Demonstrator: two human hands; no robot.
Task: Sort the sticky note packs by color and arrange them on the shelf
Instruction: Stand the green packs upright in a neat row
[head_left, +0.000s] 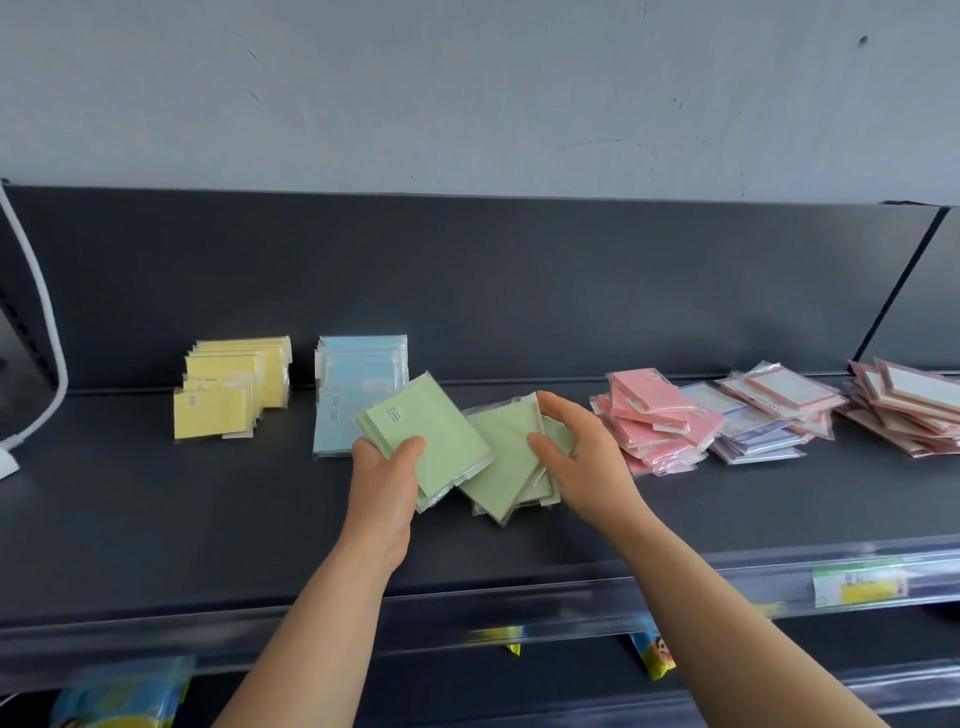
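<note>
Green sticky note packs gathered mid-shelf, one lot in each hand.
The dark shelf (208, 509) has bare floor along its front edge. The pink-bordered pile (909, 405) is cut off at right, and yellow packs (234, 384) and blue packs (358, 364) stand at left. The left grip (387, 462) clamps a green stack (441, 431), which hides a corner of the blue packs. The right grip (576, 452) curls round the loose green pile (498, 467).

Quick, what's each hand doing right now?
Left hand: grips a stack of green packs.
Right hand: fingers curl round the green pile on the shelf.
</note>
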